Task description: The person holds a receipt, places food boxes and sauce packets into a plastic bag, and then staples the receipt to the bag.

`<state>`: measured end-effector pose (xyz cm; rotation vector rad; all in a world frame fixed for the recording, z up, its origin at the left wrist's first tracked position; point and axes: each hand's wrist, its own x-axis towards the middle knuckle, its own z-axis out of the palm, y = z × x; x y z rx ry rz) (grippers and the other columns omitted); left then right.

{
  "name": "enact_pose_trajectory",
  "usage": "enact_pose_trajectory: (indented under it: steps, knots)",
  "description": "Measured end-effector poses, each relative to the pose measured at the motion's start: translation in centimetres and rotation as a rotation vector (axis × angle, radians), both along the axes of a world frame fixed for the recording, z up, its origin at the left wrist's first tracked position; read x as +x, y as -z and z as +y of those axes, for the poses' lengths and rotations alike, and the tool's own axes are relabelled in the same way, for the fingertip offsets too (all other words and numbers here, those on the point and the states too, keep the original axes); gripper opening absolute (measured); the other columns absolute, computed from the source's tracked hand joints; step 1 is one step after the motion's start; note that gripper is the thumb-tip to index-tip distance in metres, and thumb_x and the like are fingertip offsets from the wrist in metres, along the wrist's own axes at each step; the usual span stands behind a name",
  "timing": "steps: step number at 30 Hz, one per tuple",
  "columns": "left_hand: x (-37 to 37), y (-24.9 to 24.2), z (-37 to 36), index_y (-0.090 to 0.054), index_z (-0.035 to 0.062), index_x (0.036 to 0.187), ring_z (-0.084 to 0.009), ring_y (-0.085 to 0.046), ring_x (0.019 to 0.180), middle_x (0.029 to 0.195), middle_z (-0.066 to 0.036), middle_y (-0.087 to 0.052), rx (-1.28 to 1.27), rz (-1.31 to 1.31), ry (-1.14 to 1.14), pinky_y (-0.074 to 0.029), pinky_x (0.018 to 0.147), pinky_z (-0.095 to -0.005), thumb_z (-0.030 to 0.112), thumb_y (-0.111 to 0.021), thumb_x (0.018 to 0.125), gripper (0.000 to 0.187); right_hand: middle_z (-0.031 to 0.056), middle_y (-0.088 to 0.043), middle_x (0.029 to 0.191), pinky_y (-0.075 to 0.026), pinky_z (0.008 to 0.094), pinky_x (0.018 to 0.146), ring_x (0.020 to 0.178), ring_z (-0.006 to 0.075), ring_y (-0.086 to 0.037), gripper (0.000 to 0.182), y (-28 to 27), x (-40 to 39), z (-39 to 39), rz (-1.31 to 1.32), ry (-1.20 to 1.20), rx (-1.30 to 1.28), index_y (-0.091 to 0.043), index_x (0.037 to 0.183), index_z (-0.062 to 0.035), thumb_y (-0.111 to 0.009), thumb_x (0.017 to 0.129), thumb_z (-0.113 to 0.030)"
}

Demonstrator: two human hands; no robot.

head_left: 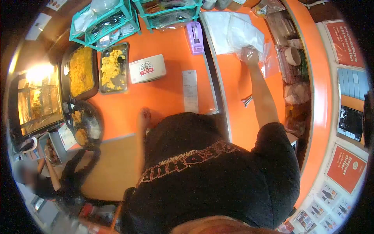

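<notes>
Clear plastic bags [242, 35] met the right hand [249, 55]; static cling risked dragging several along! Fingers' grip stayed impossible to tell, likewise on the left hand [145, 114].

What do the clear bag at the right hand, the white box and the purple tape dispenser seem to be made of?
Bag: likely thin, glossy plastic film; it is see-through and wrinkled.
Box: probably smooth card, given its flat printed faces and straight edges; any coating is unclear.
Tape dispenser: looks like hard plastic, from its even colour and moulded shape.
</notes>
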<state>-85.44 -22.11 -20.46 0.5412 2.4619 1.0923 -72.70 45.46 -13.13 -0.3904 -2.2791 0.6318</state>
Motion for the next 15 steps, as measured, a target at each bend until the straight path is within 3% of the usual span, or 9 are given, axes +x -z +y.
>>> enact_pose_trajectory:
  steps: [2, 4, 5, 7, 9, 12, 14, 15]
  knots:
    - [0.0, 0.1, 0.0, -0.064, 0.0044, 0.103, -0.0295, -0.068, 0.081, 0.092, -0.016, -0.069, -0.012, -0.017, -0.009, -0.054, 0.071, -0.0388, 0.016, -0.061, 0.093, 0.015, 0.0093, -0.071, 0.101, -0.051, 0.0423, 0.089, 0.100, 0.0265, -0.065, 0.024, 1.7, 0.0, 1.5, 0.156, -0.140, -0.309, -0.068, 0.098, -0.0045, -0.067, 0.085, -0.025]
    - [0.0, -0.5, 0.3, -0.064, 0.0047, 0.104, -0.0288, -0.068, 0.081, 0.092, -0.016, -0.069, 0.013, 0.014, 0.003, -0.054, 0.071, -0.0391, 0.015, -0.062, 0.092, 0.016, 0.0089, -0.072, 0.101, -0.052, 0.0422, 0.089, 0.099, 0.0263, -0.066, 0.024, 3.3, 0.4, 3.3, 0.122, -0.173, -0.334, -0.069, 0.096, -0.0036, -0.065, 0.086, -0.026]
    - [0.1, -0.3, 0.2, -0.064, 0.0048, 0.104, -0.0291, -0.068, 0.080, 0.092, -0.016, -0.069, -0.005, 0.036, 0.006, -0.054, 0.071, -0.0393, 0.015, -0.062, 0.092, 0.016, 0.0088, -0.072, 0.100, -0.053, 0.0419, 0.087, 0.097, 0.0259, -0.067, 0.022, 4.0, 1.5, 4.1, 0.009, -0.129, -0.204, -0.069, 0.094, -0.0030, -0.063, 0.088, -0.024]
    - [-0.1, 0.8, 0.0, -0.064, 0.0050, 0.104, -0.0297, -0.068, 0.080, 0.091, -0.016, -0.069, -0.039, 0.083, 0.015, -0.054, 0.071, -0.0397, 0.016, -0.063, 0.092, 0.017, 0.0091, -0.072, 0.099, -0.055, 0.0401, 0.083, 0.091, 0.0245, -0.068, 0.021, 2.5, 2.0, 3.1, -0.047, -0.083, -0.289, -0.069, 0.094, -0.0016, -0.060, 0.090, -0.020]
    - [-0.3, 0.5, 0.3, -0.064, 0.0049, 0.103, -0.0306, -0.068, 0.080, 0.090, -0.016, -0.068, -0.044, 0.062, 0.009, -0.054, 0.071, -0.0400, 0.017, -0.063, 0.092, 0.016, 0.0099, -0.072, 0.096, -0.057, 0.0372, 0.076, 0.082, 0.0225, -0.070, 0.022, 0.2, 2.6, 0.8, 0.066, -0.079, -0.724, -0.068, 0.097, 0.0002, -0.057, 0.093, -0.018]
    - [-0.2, -2.0, 1.1, -0.064, 0.0052, 0.100, -0.0317, -0.067, 0.080, 0.087, -0.016, -0.067, -0.081, 0.015, -0.010, -0.054, 0.072, -0.0402, 0.017, -0.062, 0.091, 0.014, 0.0099, -0.071, 0.093, -0.057, 0.0361, 0.069, 0.071, 0.0235, -0.069, 0.025, 6.0, 3.7, 9.4, -0.150, 0.106, -0.909, -0.067, 0.100, 0.0040, -0.054, 0.095, -0.017]
    - [-0.3, -0.9, 0.7, -0.064, 0.0054, 0.099, -0.0323, -0.067, 0.080, 0.086, -0.016, -0.067, -0.105, 0.056, -0.007, -0.053, 0.072, -0.0404, 0.017, -0.062, 0.091, 0.014, 0.0123, -0.071, 0.095, -0.056, 0.0372, 0.070, 0.074, 0.0276, -0.069, 0.026, 1.2, 3.9, 5.4, -0.270, -0.054, -1.014, -0.066, 0.103, 0.0040, -0.054, 0.095, -0.018]
    - [-0.5, 1.9, -0.3, -0.064, 0.0054, 0.098, -0.0324, -0.067, 0.081, 0.086, -0.016, -0.067, -0.110, 0.118, 0.001, -0.053, 0.073, -0.0405, 0.017, -0.062, 0.091, 0.014, 0.0135, -0.072, 0.096, -0.055, 0.0378, 0.071, 0.075, 0.0297, -0.069, 0.027, -1.2, 3.8, 3.8, -0.332, -0.138, -1.062, -0.065, 0.104, 0.0039, -0.053, 0.095, -0.019]
